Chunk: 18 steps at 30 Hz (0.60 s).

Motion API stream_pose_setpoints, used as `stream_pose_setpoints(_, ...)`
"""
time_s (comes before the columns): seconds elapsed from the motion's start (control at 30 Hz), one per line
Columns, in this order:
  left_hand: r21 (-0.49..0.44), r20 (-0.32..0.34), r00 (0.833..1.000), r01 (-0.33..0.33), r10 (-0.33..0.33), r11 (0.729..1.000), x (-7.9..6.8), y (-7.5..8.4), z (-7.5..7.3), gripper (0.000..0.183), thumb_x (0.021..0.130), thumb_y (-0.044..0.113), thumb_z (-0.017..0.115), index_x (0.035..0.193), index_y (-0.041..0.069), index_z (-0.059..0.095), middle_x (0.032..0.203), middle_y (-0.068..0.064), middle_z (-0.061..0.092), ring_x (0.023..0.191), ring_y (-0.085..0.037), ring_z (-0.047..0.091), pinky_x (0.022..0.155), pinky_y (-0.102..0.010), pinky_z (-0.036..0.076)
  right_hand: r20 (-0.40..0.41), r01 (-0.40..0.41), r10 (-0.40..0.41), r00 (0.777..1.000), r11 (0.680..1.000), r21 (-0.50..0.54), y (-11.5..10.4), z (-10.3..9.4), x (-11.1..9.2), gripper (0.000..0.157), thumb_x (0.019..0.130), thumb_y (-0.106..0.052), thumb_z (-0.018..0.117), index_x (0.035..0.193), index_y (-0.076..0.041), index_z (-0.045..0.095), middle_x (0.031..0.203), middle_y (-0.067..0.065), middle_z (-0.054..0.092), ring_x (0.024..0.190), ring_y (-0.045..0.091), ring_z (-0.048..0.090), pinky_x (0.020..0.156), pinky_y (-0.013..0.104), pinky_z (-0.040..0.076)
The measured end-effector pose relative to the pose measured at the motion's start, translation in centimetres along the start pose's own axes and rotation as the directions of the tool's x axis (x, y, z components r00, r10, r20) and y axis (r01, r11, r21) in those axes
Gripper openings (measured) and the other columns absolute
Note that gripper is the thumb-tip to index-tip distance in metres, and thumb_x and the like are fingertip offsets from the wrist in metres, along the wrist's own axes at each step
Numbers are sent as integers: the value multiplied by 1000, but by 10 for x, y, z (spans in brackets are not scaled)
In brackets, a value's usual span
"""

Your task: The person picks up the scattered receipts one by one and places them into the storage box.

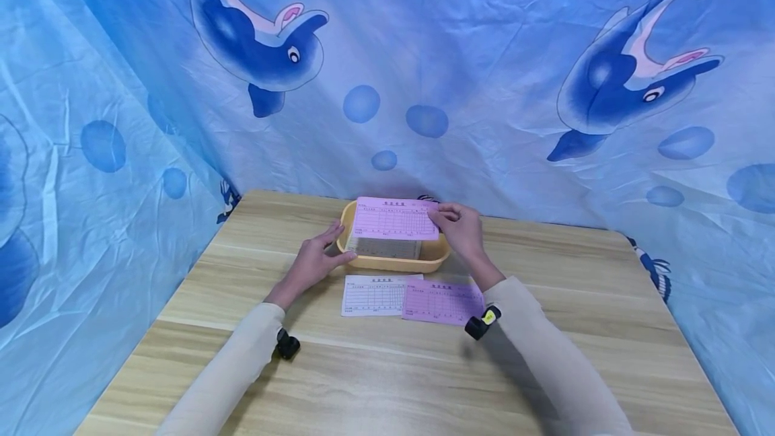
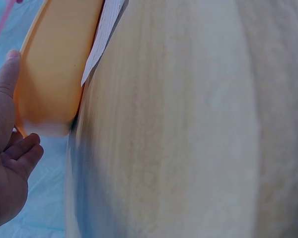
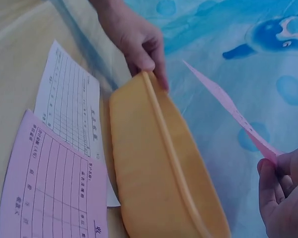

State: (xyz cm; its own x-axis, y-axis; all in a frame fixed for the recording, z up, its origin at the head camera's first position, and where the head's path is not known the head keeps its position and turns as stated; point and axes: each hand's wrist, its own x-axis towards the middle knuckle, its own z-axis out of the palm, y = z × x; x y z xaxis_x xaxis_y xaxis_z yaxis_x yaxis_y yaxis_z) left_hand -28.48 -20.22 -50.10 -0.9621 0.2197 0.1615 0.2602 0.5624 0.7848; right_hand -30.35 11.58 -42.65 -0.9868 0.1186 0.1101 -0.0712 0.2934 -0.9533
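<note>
My right hand (image 1: 461,229) pinches a pink receipt slip (image 1: 393,218) at its right edge and holds it up over a yellow plastic basket (image 1: 393,264). At the basket's left end, my left hand (image 1: 315,261) grips the rim, its thumb (image 2: 10,69) against the side. Another printed slip (image 1: 387,248) lies inside the basket, partly hidden by the raised pink one. In front of the basket, a white receipt slip (image 1: 372,296) lies on the table, its right part overlapped by a second pink slip (image 1: 442,301).
The wooden table (image 1: 387,369) reaches toward me and to both sides. Behind it hangs a blue curtain (image 1: 484,86) with dolphins, close to the basket's far side. Corded tassels (image 1: 656,271) hang by the table's right edge.
</note>
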Motion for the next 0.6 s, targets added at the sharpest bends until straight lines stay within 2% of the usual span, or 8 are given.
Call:
stream_pose_setpoints(0.23, -6, -12, 1000, -5, 5, 1000, -1, -2, 0, 89, 84, 49, 80, 151, 2, 44, 162, -17, 33, 147, -35, 38, 120, -48, 36, -24, -7, 5, 1000, 997, -70, 12, 17, 13, 21, 92, -18, 78, 106, -2, 77, 99, 14, 78, 84, 18, 75, 66, 19, 59)
stream_pose_setpoints(0.6, -2, -12, 1000, 1, -1, 1000, 0, 1, 0, 86, 86, 43, 81, 151, 3, 44, 162, -18, 33, 148, -34, 36, 120, -47, 36, 7, -51, 53, 999, 984, -171, 21, 37, 14, 20, 93, -20, 76, 107, -5, 76, 100, 12, 78, 89, 23, 75, 74, 30, 62)
